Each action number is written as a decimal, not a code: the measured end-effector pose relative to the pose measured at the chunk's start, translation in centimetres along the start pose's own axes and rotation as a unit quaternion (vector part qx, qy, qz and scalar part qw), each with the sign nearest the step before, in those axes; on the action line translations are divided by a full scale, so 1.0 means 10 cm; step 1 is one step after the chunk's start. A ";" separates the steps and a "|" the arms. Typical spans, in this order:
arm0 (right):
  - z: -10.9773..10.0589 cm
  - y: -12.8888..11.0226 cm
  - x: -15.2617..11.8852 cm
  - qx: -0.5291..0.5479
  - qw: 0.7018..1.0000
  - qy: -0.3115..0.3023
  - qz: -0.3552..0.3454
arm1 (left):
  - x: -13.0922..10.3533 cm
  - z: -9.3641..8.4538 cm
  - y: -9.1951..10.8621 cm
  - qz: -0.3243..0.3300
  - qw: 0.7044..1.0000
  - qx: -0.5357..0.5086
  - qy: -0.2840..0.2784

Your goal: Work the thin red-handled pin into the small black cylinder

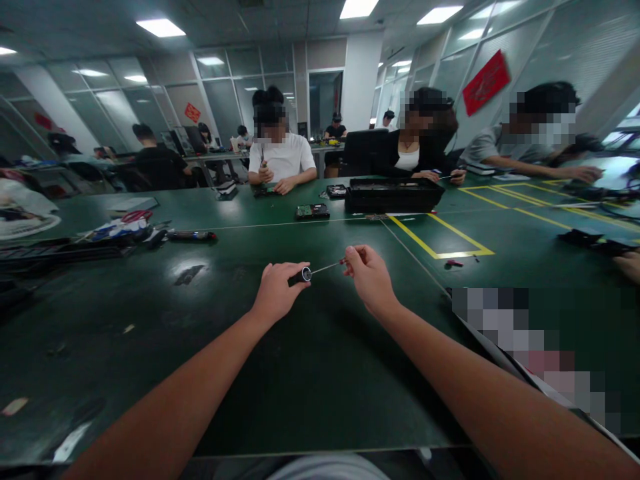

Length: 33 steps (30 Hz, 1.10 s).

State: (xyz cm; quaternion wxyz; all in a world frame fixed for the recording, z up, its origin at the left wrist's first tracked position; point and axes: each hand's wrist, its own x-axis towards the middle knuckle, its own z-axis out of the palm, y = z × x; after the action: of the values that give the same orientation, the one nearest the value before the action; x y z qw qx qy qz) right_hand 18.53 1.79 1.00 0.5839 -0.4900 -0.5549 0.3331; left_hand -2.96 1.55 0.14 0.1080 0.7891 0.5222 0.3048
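My left hand is closed around a short black cylinder with a pale ring on its end, which faces right. Between the fingers of my right hand is a thin screwdriver with a reddish handle, mostly covered by the fingers. Its slim metal shaft points left, and the tip meets the ringed end of the cylinder. Whether the tip is inside or only touching, I cannot tell. Both hands are held above the green table.
Beyond my hands lie a hard drive and a long black tray. To the left are a dark pen-shaped tool and a pile with red-handled scissors. Yellow tape marks the right side. Several people sit across the table.
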 end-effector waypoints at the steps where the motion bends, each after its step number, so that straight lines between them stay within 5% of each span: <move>1: 0.00 -0.02 -0.01 -0.014 1.000 -0.001 -0.009 | 0.00 0.00 0.00 0.002 1.000 0.001 -0.001; 12: -0.02 -0.23 -0.11 -0.184 0.979 -0.010 -0.089 | -0.03 0.02 0.04 0.004 1.000 0.003 -0.019; 21: -0.06 -0.26 -0.12 -0.147 0.982 0.050 -0.107 | -0.02 0.02 0.01 -0.045 0.995 -0.087 0.030; 28: -0.07 -0.23 -0.11 -0.164 0.976 0.060 -0.127 | 0.04 0.06 -0.03 -0.149 0.947 -0.272 0.080; 33: -0.07 -0.25 -0.09 -0.184 0.970 0.062 -0.146 | 0.17 0.01 0.05 -0.246 0.889 -0.386 0.026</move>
State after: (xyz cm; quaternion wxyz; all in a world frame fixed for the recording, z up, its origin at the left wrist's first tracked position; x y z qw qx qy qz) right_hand 18.70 0.08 3.19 0.5597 -0.5220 -0.6349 0.1056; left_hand -2.04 2.83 0.89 0.4619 0.5238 0.5432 0.4661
